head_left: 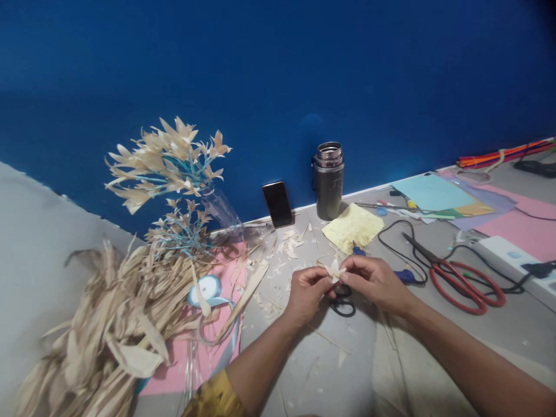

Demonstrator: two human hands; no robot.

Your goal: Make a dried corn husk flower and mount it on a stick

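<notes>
Between both hands is a small cream flower (335,270) that looks made of dried husk petals. My left hand (307,291) pinches its left side, and my right hand (372,282) pinches the right side with thumb and fingertips. Just beneath the hands lie small black-handled scissors (343,307), their blades mostly hidden. A blue glue gun (403,276) with a black cord lies partly behind my right hand. Beyond the hands sits a yellow paper sheet (354,225) with residue on it. Husk scraps (292,243) are scattered over the table.
At left are a pile of dried husks (91,336), a ribbon roll (205,291) on pink paper, and a bunch of finished flowers (169,159) in a clear bottle. A phone (278,204) and an uncapped flask (329,188) stand by the wall. Red-handled scissors (460,284) and a power strip (516,260) lie right.
</notes>
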